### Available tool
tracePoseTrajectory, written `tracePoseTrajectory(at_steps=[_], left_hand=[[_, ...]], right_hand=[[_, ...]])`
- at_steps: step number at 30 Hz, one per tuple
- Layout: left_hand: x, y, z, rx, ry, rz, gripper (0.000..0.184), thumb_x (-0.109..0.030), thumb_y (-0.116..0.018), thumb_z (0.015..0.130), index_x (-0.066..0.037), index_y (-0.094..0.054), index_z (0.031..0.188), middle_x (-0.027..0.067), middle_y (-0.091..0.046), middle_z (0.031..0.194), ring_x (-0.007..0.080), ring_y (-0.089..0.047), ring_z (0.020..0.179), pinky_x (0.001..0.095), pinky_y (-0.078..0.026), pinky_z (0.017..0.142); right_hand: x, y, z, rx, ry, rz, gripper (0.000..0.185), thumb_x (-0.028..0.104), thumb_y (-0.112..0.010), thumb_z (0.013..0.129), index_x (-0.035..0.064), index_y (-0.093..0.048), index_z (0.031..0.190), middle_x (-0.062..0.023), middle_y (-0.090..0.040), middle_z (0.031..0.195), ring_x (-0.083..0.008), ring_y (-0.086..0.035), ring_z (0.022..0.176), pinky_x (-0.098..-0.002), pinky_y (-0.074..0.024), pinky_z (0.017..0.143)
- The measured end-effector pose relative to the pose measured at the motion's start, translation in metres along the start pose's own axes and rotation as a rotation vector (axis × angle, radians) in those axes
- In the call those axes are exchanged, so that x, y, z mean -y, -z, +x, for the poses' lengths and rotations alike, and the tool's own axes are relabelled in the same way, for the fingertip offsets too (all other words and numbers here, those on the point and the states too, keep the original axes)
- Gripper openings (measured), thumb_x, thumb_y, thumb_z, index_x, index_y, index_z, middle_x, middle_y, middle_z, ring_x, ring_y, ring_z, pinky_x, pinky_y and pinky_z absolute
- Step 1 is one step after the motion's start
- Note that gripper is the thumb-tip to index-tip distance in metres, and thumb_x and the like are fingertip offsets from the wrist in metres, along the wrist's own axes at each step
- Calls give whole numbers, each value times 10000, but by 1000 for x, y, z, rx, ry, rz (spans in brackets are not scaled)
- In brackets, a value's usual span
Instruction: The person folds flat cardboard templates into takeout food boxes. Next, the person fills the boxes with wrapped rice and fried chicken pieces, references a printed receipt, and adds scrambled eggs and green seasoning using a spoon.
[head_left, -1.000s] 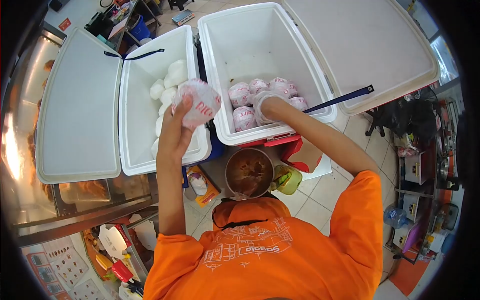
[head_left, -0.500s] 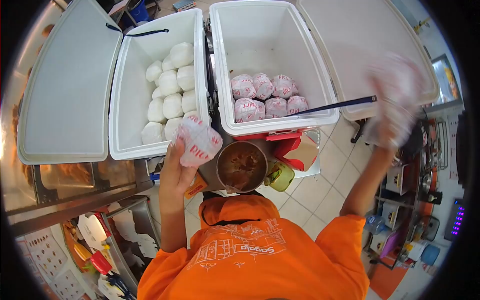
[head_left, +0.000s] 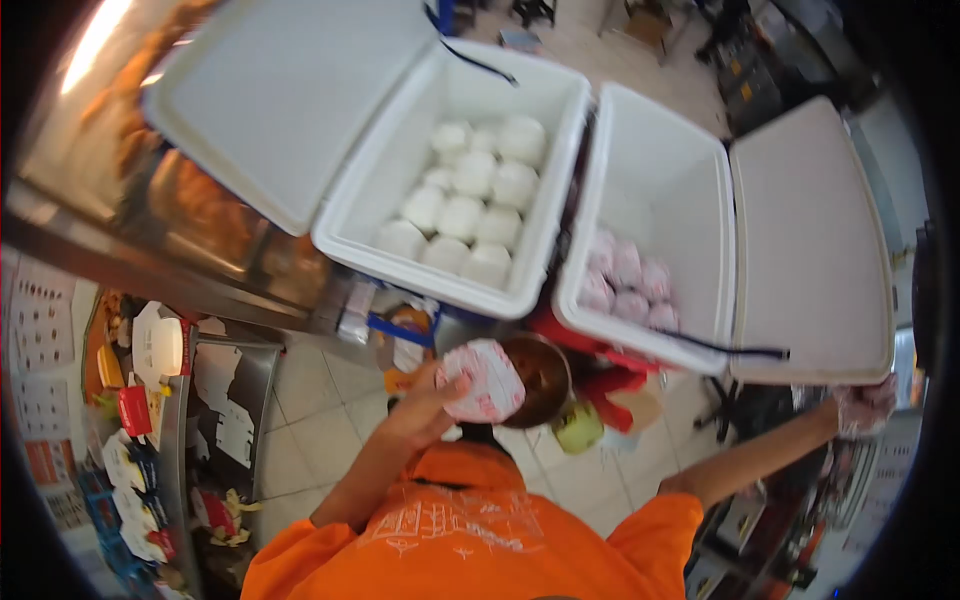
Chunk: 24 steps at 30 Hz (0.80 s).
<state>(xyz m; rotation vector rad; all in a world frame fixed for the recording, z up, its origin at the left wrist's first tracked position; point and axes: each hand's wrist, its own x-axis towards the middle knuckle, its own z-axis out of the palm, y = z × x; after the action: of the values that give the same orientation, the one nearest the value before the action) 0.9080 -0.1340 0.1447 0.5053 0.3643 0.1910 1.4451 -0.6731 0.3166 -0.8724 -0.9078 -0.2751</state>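
Note:
My left hand (head_left: 425, 410) is closed around a paper-wrapped rice bundle (head_left: 482, 382), white with red print, thumb pressed on its side. The bundle is just left of a round metal pot (head_left: 545, 375) with brown contents. Far to the right, my right hand (head_left: 866, 408), in a clear plastic glove, is stretched out by the lower corner of an open cooler lid (head_left: 815, 250). Its fingers are too blurred to make out. Several wrapped bundles (head_left: 628, 280) lie in the right cooler (head_left: 690, 350). The left cooler (head_left: 425, 280) holds several plain white bundles (head_left: 460, 215).
Another open lid (head_left: 290, 110) leans out over a metal counter (head_left: 150, 270) with browned food on the left. Below the coolers are a red container (head_left: 608, 398) and a yellow-green container (head_left: 577, 428). A shelf rack (head_left: 745, 530) stands at lower right.
The view has turned, so the coolers sit farther right. My right hand has moved outward and lower in view, beyond the right lid. The left hand keeps the wrapped bundle, closer to my body.

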Motion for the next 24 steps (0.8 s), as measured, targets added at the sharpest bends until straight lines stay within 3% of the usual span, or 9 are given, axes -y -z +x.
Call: tracePoseTrajectory(at_steps=[4,7,16,22,24], left_hand=[[-22,11,-34,4,-70,-67,641,-303,-759,826,-23,-455,1316,65,-590,1223,199,-588,1131,374,-478,989],[-36,34,-74,17,-109,-105,558,-297,-714,871,-40,-475,1304,67,-590,1225,188,-585,1131,373,-480,986],[-74,140,-262,-112,-338,-98,544,-267,-677,900,-24,-464,1338,76,-571,1278,196,-566,1163,391,-440,1014],[-89,231,-404,-414,-566,-207,493,-188,-666,907,-4,-473,1321,90,-591,1234,191,-575,1148,363,-463,998],[-93,260,-442,-654,-638,-256,483,-188,-676,900,3,-487,1302,107,-588,1238,184,-582,1144,362,-468,1008]], right_hand=[[-42,-145,-23,-375,251,-528,207,221,-575,844,62,-538,970,-1,-502,776,-135,-479,645,-239,-443,629],[-69,-289,-72,-406,290,-690,230,209,-594,829,59,-538,994,-15,-509,814,-146,-490,678,-253,-451,644],[-123,-640,-282,20,58,-456,325,175,-651,787,52,-538,1066,-58,-530,928,-178,-522,779,-293,-475,687],[-124,-778,-399,316,-132,-206,400,152,-689,759,47,-538,1114,-86,-544,1003,-199,-543,846,-320,-491,715],[-122,-813,-432,417,-203,-130,426,145,-702,749,46,-538,1130,-96,-549,1028,-207,-550,869,-329,-497,725]])
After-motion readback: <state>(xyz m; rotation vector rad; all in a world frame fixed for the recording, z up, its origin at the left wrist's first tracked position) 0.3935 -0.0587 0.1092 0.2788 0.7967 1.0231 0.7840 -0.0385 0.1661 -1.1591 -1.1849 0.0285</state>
